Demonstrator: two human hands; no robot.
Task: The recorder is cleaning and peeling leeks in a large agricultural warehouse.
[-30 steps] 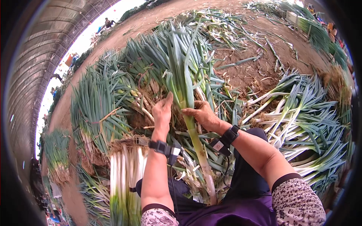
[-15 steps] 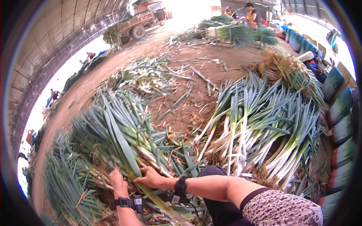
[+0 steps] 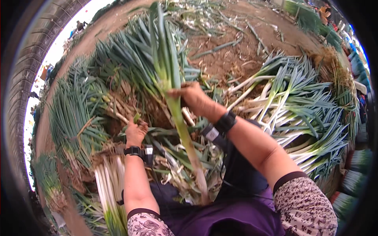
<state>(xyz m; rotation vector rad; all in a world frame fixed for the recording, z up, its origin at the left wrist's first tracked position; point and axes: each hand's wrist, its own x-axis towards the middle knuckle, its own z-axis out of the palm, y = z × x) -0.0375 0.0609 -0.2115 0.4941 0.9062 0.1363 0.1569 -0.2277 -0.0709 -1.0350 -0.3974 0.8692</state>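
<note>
A long green onion [image 3: 184, 135] stands nearly upright in front of me, leaves up and pale root end down near my lap. My right hand [image 3: 193, 99] is closed around it where the leaves fan out. To its left, my left hand [image 3: 136, 133] is apart from that stalk, fingers curled, with a small green leaf scrap [image 3: 136, 117] at the fingertips. Behind both hands lies a heap of untrimmed green onions [image 3: 130, 59]. Peeled leaves and scraps [image 3: 173, 167] lie below my hands.
A pile of cleaned white-stemmed green onions [image 3: 299, 106] spreads on the right. More bunches [image 3: 69, 114] lie along the left, and a white-stalked bundle [image 3: 108, 187] sits by my left forearm. Bare soil [image 3: 220, 59] with scattered leaves lies beyond; packed bundles [image 3: 360, 165] line the right edge.
My view has tipped downward. The hands, earlier close together on the stalk, are now apart; the right has lifted the onion more upright, and the left has come off it.
</note>
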